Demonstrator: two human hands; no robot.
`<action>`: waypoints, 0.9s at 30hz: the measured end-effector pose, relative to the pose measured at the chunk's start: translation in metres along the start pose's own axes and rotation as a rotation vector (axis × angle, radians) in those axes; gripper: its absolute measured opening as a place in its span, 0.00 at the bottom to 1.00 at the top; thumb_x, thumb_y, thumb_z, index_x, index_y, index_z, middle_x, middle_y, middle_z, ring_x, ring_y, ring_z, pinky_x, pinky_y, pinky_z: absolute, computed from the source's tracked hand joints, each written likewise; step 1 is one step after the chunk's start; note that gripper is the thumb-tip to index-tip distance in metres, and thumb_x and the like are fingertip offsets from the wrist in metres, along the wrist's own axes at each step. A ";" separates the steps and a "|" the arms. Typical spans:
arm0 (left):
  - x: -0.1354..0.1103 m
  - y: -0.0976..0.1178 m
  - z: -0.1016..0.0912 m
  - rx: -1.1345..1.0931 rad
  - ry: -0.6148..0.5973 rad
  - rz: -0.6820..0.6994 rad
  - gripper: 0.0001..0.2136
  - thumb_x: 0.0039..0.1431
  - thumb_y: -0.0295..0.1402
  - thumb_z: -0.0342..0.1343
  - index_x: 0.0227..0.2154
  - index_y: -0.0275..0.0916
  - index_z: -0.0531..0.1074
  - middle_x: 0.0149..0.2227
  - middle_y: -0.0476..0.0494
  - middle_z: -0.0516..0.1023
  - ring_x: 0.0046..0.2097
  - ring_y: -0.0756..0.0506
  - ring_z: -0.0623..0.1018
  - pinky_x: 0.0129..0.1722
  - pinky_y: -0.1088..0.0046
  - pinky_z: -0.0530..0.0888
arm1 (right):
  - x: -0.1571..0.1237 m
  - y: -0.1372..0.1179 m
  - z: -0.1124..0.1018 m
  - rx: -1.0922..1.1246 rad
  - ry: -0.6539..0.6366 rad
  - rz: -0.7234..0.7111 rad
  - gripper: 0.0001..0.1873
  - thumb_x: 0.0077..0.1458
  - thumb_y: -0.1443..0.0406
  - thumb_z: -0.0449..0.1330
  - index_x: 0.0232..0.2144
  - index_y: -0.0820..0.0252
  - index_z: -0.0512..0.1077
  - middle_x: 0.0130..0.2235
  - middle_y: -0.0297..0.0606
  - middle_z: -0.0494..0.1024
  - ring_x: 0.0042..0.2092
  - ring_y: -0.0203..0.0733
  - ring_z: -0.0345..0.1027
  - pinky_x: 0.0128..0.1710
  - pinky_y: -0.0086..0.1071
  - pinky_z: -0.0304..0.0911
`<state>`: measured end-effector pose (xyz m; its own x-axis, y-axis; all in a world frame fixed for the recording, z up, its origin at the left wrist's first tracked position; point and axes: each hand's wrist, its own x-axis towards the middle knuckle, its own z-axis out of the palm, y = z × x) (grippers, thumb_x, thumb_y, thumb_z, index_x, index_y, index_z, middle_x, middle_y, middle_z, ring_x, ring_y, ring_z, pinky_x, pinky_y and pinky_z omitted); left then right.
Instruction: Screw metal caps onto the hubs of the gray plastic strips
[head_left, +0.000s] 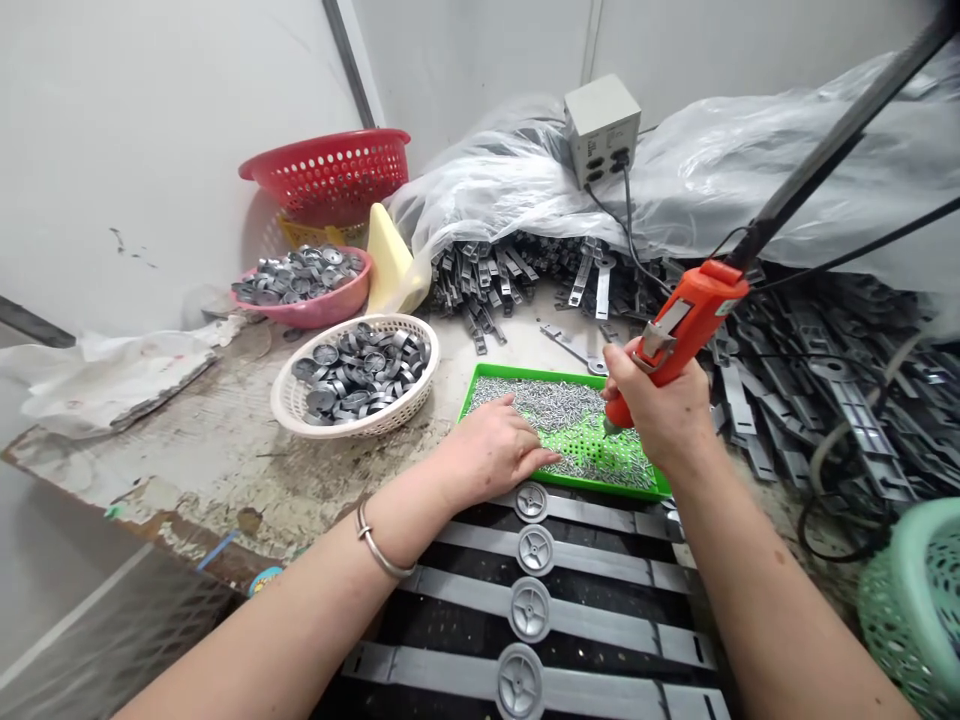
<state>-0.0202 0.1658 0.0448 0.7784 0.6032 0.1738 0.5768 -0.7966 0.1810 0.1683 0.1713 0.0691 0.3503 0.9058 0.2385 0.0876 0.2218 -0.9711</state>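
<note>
My right hand (pixel 664 410) is closed around an orange electric screwdriver (pixel 686 325), whose tip points down into a green tray (pixel 480 378) of small silver screws. My left hand (pixel 499 445) lies flat, fingers stretched, on the tray's near left edge, touching the screws. In front of me several grey plastic strips (pixel 600 562) lie side by side on a dark surface, each with a round wheel-like disc (pixel 535 549) at its middle.
A white basket (pixel 300 415) and a pink bowl (pixel 341 305) hold grey discs at the left. A red colander (pixel 330 175) stands behind them. Piled grey strips (pixel 810 370) lie under plastic sheeting with a grey control box (pixel 600 125). A mint-green basket (pixel 911 590) is at the right.
</note>
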 end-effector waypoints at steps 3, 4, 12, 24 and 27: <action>-0.008 0.000 -0.003 0.011 0.048 -0.020 0.15 0.66 0.38 0.47 0.33 0.39 0.77 0.35 0.47 0.80 0.42 0.47 0.77 0.58 0.59 0.59 | 0.000 0.003 0.002 0.000 -0.009 0.011 0.14 0.45 0.57 0.65 0.25 0.57 0.65 0.18 0.29 0.68 0.19 0.34 0.62 0.17 0.29 0.61; -0.011 0.000 -0.004 0.013 0.067 -0.025 0.15 0.66 0.39 0.47 0.34 0.39 0.77 0.36 0.47 0.80 0.43 0.47 0.77 0.58 0.59 0.60 | -0.001 0.004 0.003 -0.008 -0.014 0.012 0.14 0.45 0.57 0.65 0.25 0.57 0.65 0.18 0.29 0.67 0.19 0.34 0.62 0.16 0.29 0.61; -0.039 0.012 -0.007 -0.001 0.257 -0.055 0.12 0.65 0.36 0.49 0.39 0.37 0.76 0.40 0.44 0.80 0.45 0.45 0.77 0.54 0.60 0.68 | -0.001 0.012 0.002 -0.029 -0.012 0.003 0.16 0.44 0.55 0.65 0.26 0.57 0.65 0.18 0.28 0.67 0.18 0.34 0.62 0.15 0.29 0.60; -0.065 0.034 -0.002 -0.033 0.337 -0.153 0.11 0.64 0.34 0.50 0.44 0.36 0.74 0.43 0.42 0.79 0.47 0.42 0.77 0.52 0.55 0.71 | -0.001 0.010 0.004 -0.017 -0.012 -0.015 0.16 0.44 0.55 0.66 0.26 0.57 0.65 0.18 0.29 0.67 0.19 0.35 0.62 0.16 0.31 0.61; -0.069 0.037 -0.001 -0.032 0.339 -0.166 0.11 0.64 0.33 0.50 0.44 0.35 0.74 0.44 0.42 0.79 0.47 0.42 0.77 0.53 0.55 0.70 | -0.001 0.009 0.005 -0.019 -0.004 -0.013 0.15 0.43 0.56 0.66 0.26 0.57 0.65 0.18 0.29 0.67 0.19 0.35 0.63 0.16 0.30 0.61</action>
<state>-0.0524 0.0949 0.0402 0.5460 0.7076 0.4486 0.6760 -0.6884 0.2629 0.1640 0.1740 0.0603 0.3450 0.9045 0.2507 0.1095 0.2265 -0.9679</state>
